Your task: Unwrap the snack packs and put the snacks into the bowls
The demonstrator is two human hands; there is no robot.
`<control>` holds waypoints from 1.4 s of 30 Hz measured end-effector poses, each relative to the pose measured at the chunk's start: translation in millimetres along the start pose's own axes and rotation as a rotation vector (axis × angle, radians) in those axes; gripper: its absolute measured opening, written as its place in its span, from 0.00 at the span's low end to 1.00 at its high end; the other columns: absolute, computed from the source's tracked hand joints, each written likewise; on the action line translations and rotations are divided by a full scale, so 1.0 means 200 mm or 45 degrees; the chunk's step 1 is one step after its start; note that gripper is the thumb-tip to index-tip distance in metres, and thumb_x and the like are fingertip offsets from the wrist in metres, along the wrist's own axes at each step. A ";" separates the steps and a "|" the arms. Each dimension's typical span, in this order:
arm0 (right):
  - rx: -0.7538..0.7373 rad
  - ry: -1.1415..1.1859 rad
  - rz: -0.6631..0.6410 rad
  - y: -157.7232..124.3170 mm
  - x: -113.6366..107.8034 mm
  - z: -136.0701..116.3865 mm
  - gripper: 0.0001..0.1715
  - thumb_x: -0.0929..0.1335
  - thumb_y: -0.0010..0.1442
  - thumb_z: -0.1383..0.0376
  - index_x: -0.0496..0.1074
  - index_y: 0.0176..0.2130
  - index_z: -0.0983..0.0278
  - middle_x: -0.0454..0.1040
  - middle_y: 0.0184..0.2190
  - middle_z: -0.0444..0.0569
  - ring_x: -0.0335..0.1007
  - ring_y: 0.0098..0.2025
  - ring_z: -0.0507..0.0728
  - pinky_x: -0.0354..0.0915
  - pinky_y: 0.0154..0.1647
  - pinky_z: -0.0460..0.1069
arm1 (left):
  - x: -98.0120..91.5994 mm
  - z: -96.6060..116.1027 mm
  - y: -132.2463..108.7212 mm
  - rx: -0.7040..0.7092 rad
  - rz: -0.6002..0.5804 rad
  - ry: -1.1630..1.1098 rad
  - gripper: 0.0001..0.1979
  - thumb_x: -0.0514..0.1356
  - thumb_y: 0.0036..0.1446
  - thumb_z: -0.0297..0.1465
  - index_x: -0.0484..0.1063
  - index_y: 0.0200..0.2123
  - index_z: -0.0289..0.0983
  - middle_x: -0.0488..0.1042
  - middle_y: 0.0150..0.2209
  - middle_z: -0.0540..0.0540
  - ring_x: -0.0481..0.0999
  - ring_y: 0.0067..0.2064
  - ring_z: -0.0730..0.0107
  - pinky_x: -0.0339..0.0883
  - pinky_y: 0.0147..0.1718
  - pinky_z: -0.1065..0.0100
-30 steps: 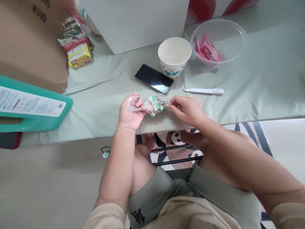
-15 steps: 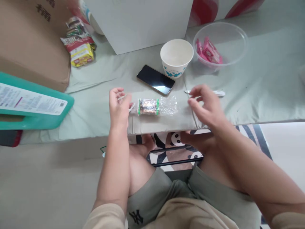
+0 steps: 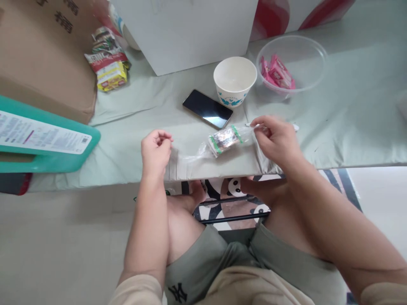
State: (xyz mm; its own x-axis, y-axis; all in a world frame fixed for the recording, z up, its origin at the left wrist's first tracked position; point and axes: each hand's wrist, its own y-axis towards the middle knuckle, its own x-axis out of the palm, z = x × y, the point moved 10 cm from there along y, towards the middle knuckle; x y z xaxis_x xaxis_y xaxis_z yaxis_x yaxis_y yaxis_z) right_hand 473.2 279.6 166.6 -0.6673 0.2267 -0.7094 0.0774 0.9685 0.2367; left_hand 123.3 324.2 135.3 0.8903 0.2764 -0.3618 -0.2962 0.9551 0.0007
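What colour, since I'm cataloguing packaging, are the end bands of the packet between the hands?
Green; the end bands show in the head view.

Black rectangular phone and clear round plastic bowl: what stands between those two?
A white paper cup with blue leaf print stands between them, in the head view.

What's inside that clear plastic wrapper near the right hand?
A shiny, silvery-brown piece shows through the clear plastic wrapper, between two green bands. Its underside and interior are hidden from view.
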 end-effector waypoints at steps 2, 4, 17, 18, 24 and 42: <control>0.004 -0.111 0.032 0.00 -0.02 0.02 0.14 0.64 0.58 0.68 0.78 0.41 0.58 0.75 0.35 0.51 0.70 0.32 0.59 0.67 0.38 0.56 | 0.01 0.07 -0.02 0.112 0.013 -0.017 0.03 0.60 0.50 0.28 0.73 0.30 0.39 0.75 0.28 0.49 0.71 0.27 0.74 0.62 0.24 0.73; -0.033 -0.230 0.078 -0.01 -0.03 0.00 0.16 0.66 0.57 0.66 0.77 0.44 0.58 0.75 0.41 0.55 0.73 0.42 0.65 0.68 0.44 0.61 | 0.12 0.16 -0.08 0.252 -0.229 0.065 0.07 0.64 0.53 0.35 0.76 0.34 0.39 0.78 0.33 0.46 0.76 0.34 0.69 0.69 0.32 0.70; -0.270 -0.085 -0.084 -0.02 0.09 -0.14 0.10 0.66 0.64 0.64 0.78 0.37 0.58 0.69 0.21 0.44 0.69 0.28 0.57 0.66 0.42 0.56 | 0.30 0.08 -0.17 -0.004 -0.578 -0.054 0.12 0.65 0.56 0.40 0.75 0.27 0.38 0.68 0.18 0.53 0.63 0.18 0.75 0.56 0.18 0.72; -0.280 -0.068 -0.052 -0.02 0.07 -0.15 0.10 0.66 0.64 0.63 0.78 0.36 0.58 0.69 0.22 0.44 0.69 0.29 0.58 0.66 0.41 0.56 | 0.29 0.08 -0.16 -0.003 -0.572 -0.058 0.13 0.66 0.55 0.40 0.75 0.26 0.38 0.66 0.17 0.54 0.61 0.18 0.76 0.54 0.18 0.72; -0.421 -0.120 0.216 -0.08 -0.07 -0.29 0.12 0.65 0.65 0.66 0.77 0.35 0.55 0.78 0.40 0.52 0.75 0.42 0.62 0.66 0.47 0.62 | 0.21 0.14 -0.14 0.187 -0.393 -0.063 0.11 0.67 0.56 0.39 0.80 0.29 0.38 0.76 0.23 0.49 0.72 0.24 0.72 0.65 0.24 0.70; -0.497 -0.457 -0.592 -0.23 0.27 -0.29 0.18 0.65 0.67 0.53 0.78 0.47 0.59 0.78 0.32 0.49 0.68 0.29 0.56 0.53 0.30 0.50 | 0.41 0.27 -0.31 0.540 -0.652 0.272 0.15 0.69 0.54 0.30 0.76 0.46 0.40 0.77 0.49 0.44 0.78 0.51 0.62 0.71 0.54 0.60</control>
State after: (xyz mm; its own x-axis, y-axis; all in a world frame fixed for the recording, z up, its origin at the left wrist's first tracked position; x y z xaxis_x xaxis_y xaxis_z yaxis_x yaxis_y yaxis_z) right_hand 390.2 241.9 155.9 -0.2762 -0.1170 -0.9540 -0.4727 0.8807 0.0289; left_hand 233.3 294.2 156.8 0.7815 -0.2056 -0.5890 0.3421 0.9308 0.1290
